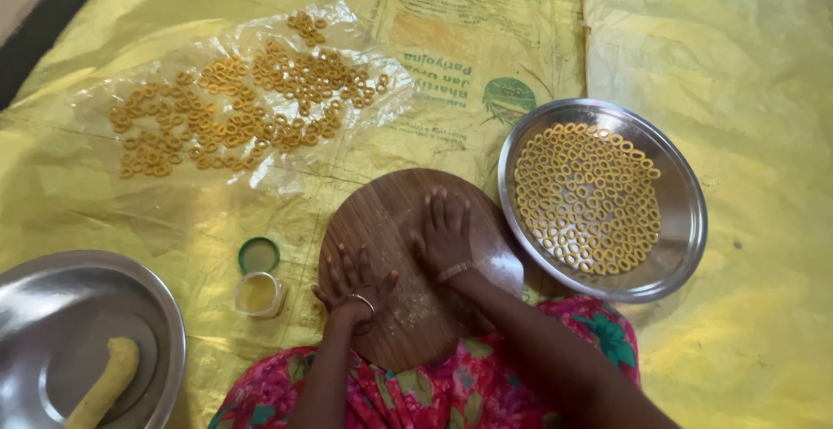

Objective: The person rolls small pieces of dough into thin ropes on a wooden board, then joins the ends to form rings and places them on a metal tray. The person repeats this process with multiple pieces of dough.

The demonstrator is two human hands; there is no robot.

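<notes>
On the round brown wooden board (408,264) both hands, left hand (354,280) and right hand (444,236), lie open and flat, rolling dough by the look; next wants a light, even push

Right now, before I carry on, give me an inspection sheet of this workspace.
Surface: yellow plastic sheet spread on the floor.
Job's things: round wooden board; steel plate filled with yellow dough rings; more rings on a clear plastic sheet; dough roll in a steel bowl.
Clutter: open small jar, green lid beside it.
Grippers: left hand and right hand flat on the board, holding nothing.
Cables: nothing seen.
Surroundings: dark floor strip at upper left.
</notes>
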